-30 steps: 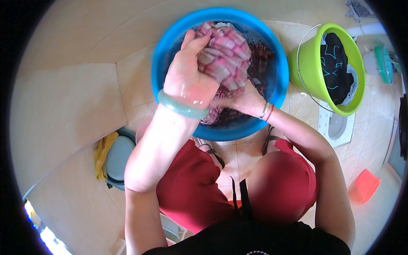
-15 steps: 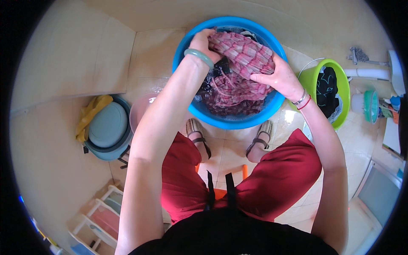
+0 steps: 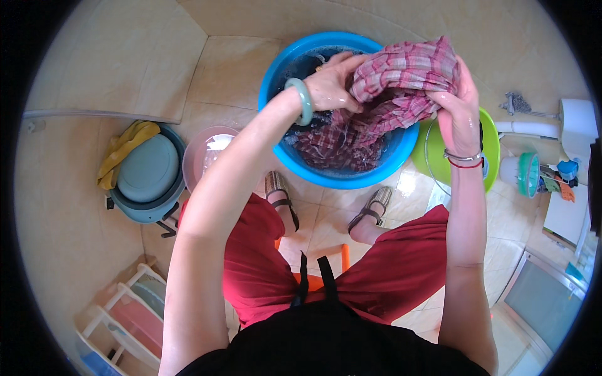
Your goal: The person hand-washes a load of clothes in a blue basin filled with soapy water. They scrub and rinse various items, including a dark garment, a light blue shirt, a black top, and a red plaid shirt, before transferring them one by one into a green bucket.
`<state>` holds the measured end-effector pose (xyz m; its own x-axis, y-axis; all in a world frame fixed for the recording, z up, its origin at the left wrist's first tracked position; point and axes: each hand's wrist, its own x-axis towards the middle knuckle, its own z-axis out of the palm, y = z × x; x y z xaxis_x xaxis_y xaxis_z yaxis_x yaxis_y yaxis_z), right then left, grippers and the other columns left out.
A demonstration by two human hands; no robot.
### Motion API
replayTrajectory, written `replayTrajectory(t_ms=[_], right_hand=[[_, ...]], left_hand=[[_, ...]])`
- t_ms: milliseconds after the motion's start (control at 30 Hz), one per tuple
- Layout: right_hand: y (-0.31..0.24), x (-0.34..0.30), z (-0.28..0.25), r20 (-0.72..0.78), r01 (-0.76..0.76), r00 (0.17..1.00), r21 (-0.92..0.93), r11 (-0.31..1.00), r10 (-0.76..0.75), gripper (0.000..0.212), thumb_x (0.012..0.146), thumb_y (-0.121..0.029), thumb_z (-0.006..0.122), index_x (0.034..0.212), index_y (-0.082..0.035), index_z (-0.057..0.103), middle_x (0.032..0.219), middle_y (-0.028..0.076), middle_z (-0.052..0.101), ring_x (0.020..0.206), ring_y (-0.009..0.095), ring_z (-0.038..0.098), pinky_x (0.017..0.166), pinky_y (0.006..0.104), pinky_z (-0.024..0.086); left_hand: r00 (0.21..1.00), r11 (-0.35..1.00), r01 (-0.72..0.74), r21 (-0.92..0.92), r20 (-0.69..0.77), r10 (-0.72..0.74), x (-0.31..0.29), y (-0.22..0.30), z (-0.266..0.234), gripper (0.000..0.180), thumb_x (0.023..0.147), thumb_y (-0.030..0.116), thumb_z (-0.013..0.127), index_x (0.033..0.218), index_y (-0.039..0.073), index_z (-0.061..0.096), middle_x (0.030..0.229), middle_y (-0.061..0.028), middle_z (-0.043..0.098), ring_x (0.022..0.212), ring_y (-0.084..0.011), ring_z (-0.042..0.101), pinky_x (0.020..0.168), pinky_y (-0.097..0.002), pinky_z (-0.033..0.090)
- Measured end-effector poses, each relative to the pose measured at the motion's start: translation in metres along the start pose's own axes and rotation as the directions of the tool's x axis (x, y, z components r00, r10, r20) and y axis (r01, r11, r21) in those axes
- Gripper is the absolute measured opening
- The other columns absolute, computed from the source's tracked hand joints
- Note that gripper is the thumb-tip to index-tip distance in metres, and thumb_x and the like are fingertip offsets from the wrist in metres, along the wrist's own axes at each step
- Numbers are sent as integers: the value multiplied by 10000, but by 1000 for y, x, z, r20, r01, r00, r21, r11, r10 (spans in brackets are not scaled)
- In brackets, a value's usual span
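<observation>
A wet pink-and-white plaid garment is lifted partly out of a round blue basin of soapy water. Its lower folds still hang down into the dark water. My right hand grips the bunched cloth at its right end, above the basin's right rim. At the left end of the raised cloth is my left hand, wearing a pale green bangle, with thumb and fingers closed round the fabric. Dark cloth lies partly under the water near my left hand.
A lime-green bucket stands right of the basin, partly hidden by my right forearm. Left of the basin sit a pink basin and stacked grey-blue basins with a yellow cloth. A white shelf rack stands at lower left.
Both hands have moved right, bringing the plaid garment with them. Its right end is now raised past the basin's rim, in front of the green bucket.
</observation>
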<state>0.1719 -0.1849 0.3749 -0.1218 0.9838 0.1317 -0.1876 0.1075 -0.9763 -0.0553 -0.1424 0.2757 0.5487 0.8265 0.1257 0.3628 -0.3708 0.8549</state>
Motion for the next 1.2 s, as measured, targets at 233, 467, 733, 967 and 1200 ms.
replayTrajectory(t_ms=[233,467,733,967,1200], right_hand=[[138,-15,-56,-25,-149,987,-482,863,157,602,714,39,669,1288,-46,511,1201,104,640,1101,224,636,971,322,482],[239,-48,-35,-50,-105,951,-980,168,306,1041,649,-321,837,1517,-329,262,1254,102,493,1213,333,440,959,593,374],[298,-34,-38,-9,-6,935,-1000,-11,355,722,674,-285,834,1319,-237,514,1188,80,499,1154,308,459,905,533,375],[334,-24,-44,9,44,904,-996,-72,427,592,761,-327,740,1298,-209,518,1235,109,518,1226,342,449,947,632,361],[354,-17,-50,-21,140,786,-968,-210,618,571,809,-375,678,1341,-225,536,1271,113,537,1252,331,449,913,570,379]], left_hand=[[873,865,486,123,-33,-486,-16,-53,58,913,645,175,864,1426,188,391,1367,-196,502,1263,-377,487,1050,-439,413],[863,806,327,494,192,-467,-38,-79,111,1064,668,526,817,1513,482,172,1635,-89,-58,1485,-414,-68,1077,-755,127],[849,606,224,764,153,-506,-32,-153,151,869,843,516,648,1536,426,132,1632,-99,18,1467,-403,136,1050,-707,259],[817,625,252,739,184,-547,-30,-201,167,764,884,354,637,1530,360,229,1601,-122,128,1406,-399,279,1134,-485,317],[892,845,437,308,-30,-450,-47,-267,196,562,869,248,631,1407,204,474,1532,-117,334,1357,-381,370,1139,-468,308]])
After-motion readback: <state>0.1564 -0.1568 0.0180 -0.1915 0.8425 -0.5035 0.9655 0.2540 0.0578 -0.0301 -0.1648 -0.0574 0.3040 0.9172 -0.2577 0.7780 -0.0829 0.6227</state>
